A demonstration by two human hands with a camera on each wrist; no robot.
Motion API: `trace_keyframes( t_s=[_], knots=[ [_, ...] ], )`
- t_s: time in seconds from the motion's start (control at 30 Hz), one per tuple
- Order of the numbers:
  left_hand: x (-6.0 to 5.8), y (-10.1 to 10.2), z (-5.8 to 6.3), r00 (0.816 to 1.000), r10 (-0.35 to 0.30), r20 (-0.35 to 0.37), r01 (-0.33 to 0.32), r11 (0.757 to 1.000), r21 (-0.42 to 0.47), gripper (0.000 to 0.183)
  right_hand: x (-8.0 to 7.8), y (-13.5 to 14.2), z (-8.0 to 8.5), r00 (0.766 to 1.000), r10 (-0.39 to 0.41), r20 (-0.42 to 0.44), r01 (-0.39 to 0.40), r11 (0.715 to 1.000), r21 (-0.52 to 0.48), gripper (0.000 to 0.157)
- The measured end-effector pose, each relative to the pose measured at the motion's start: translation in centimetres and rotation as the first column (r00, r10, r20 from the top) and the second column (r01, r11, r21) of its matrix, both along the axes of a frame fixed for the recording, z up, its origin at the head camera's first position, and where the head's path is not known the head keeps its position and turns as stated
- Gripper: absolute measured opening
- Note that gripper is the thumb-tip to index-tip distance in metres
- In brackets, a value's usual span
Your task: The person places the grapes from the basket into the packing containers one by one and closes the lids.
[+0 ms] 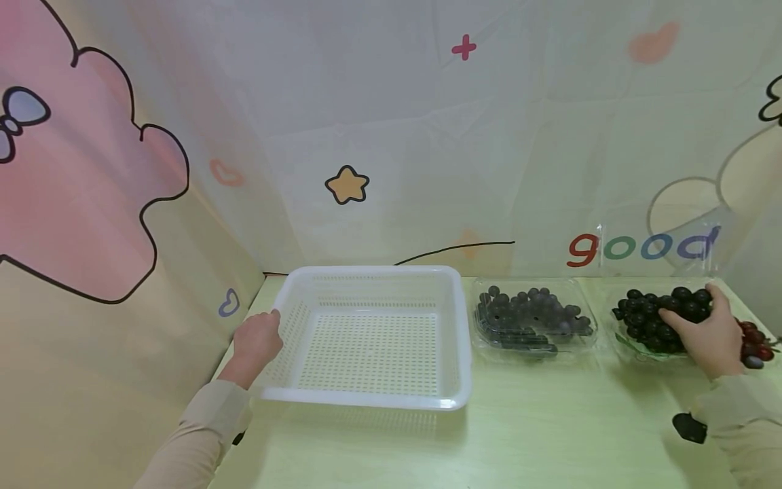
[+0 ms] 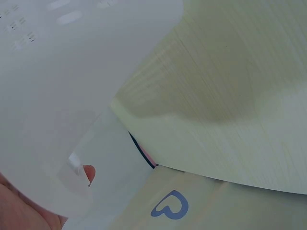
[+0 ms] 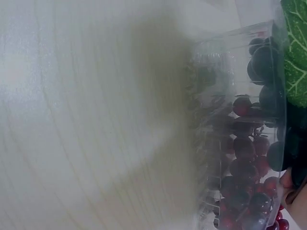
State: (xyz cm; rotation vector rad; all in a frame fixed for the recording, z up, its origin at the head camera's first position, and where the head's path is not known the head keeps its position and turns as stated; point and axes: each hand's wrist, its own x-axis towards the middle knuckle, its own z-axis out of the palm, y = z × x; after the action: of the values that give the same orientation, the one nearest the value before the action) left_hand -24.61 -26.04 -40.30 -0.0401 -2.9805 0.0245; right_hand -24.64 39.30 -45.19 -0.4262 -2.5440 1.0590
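My left hand [image 1: 256, 339] grips the left rim of a white plastic basket [image 1: 366, 397], whose slotted bottom shows bare. In the left wrist view the basket's smooth wall [image 2: 72, 86] fills the upper left, with part of the hand [image 2: 24, 211] below it. At the far right, my right hand [image 1: 715, 333] holds a bunch of dark grapes [image 1: 644, 316] from above, thumb on the near side and fingers on the far side. The bunch is at a clear plastic box [image 3: 216, 52], with a green leaf [image 3: 297, 52] by its edge in the right wrist view.
Between basket and right hand stands a second clear box [image 1: 519, 350] with dark grapes [image 1: 531, 309]. Red grapes [image 1: 754, 343] lie right of the right hand. A pale table [image 1: 519, 435] carries everything; a printed cloth [image 1: 415, 136] hangs behind it.
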Motion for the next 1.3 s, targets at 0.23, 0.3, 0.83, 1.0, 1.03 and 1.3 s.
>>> trace_keyframes(
  t_s=[0.23, 0.3, 0.83, 1.0, 1.03, 1.3],
  knots=[
    [0.06, -0.01, 0.04, 1.0, -0.007, 0.004, 0.007, 1.0, 0.003, 0.012, 0.21, 0.19, -0.33, 0.999, 0.049, -0.01, -0.049, 0.999, -0.021, 0.085],
    [0.09, 0.01, 0.07, 1.0, -0.007, 0.004, 0.007, 1.0, 0.003, 0.012, 0.24, 0.19, -0.44, 0.998, 0.057, -0.002, -0.057, 0.998, -0.028, 0.086],
    [0.22, 0.14, 0.28, 1.0, -0.008, 0.008, 0.008, 1.0, 0.014, 0.01, 0.61, 0.27, -0.78, 0.991, 0.118, 0.066, -0.115, 0.993, -0.037, 0.09],
    [0.23, 0.17, 0.33, 1.0, -0.005, 0.006, 0.005, 1.0, 0.014, 0.01, 0.65, 0.47, -0.77, 0.983, 0.15, 0.103, -0.147, 0.989, -0.034, 0.092],
    [0.24, 0.17, 0.35, 1.0, -0.003, 0.008, 0.003, 1.0, 0.014, 0.01, 0.65, 0.52, -0.77, 0.981, 0.157, 0.111, -0.154, 0.987, -0.033, 0.093],
    [0.27, 0.14, 0.36, 1.0, -0.002, 0.019, 0.002, 1.0, 0.01, 0.012, 0.59, 0.93, -0.98, 0.97, 0.198, 0.139, -0.197, 0.98, -0.025, 0.096]
  ],
)
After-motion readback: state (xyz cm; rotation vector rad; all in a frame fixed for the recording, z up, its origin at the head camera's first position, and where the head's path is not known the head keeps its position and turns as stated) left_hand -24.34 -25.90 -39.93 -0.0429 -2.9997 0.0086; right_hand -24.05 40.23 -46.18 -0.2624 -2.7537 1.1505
